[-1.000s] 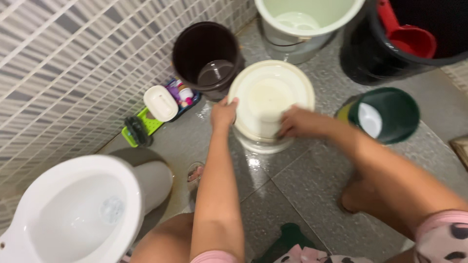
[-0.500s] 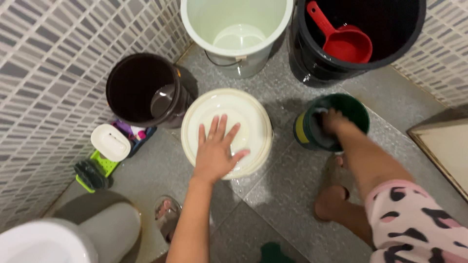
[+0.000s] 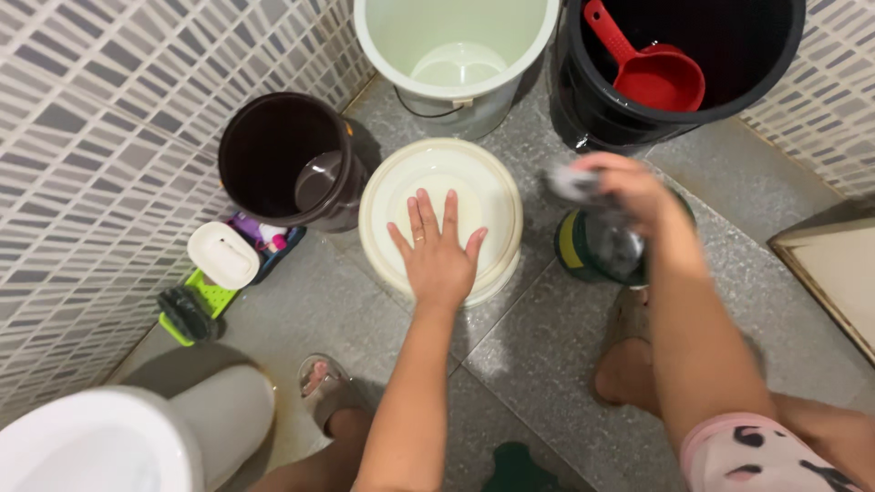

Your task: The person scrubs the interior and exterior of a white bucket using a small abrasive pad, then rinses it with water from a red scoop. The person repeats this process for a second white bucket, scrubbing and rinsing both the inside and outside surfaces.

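My left hand [image 3: 438, 246] lies flat, fingers spread, on a round cream plastic lid [image 3: 488, 178] on the wet grey floor. My right hand [image 3: 624, 191] is raised above a small dark green bucket [image 3: 576, 251] and is closed on a blurred wet grey scrubbing pad [image 3: 572, 182]. The hand and the pad hide most of the green bucket's opening.
A dark brown bucket [image 3: 273, 155] stands left of the lid, a pale green bucket [image 3: 456, 46] behind it, and a black bucket [image 3: 693, 55] with a red scoop [image 3: 652, 73] at the back right. A white soap dish [image 3: 223, 255] and a green brush [image 3: 187, 314] sit by the tiled wall. A toilet [image 3: 100, 446] is at the lower left.
My right hand has come up out of the green bucket holding the wet pad. My left hand stays flat on the cream lid. The view shifted slightly.
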